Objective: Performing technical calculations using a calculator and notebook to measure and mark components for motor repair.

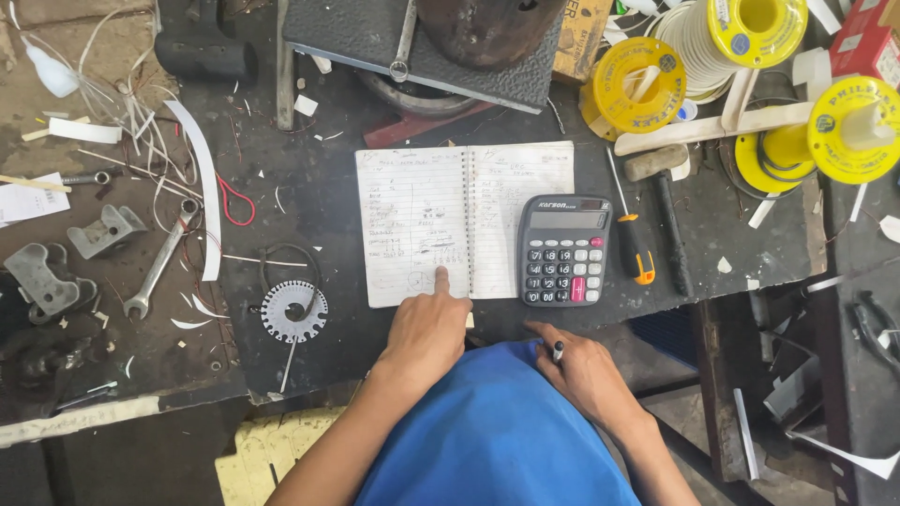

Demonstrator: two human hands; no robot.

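White notebook (464, 220) page under the left hand (427, 333), index extended, other fingers curled; right hand (581, 365) grips a pen (558, 351).

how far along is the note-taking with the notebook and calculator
Done: both open pages of the notebook already carry handwritten lines. In hand: the left hand points a finger at the lower left page, and the right hand has a pen in its grip, just below the calculator. Left: blank space remains low on both pages.
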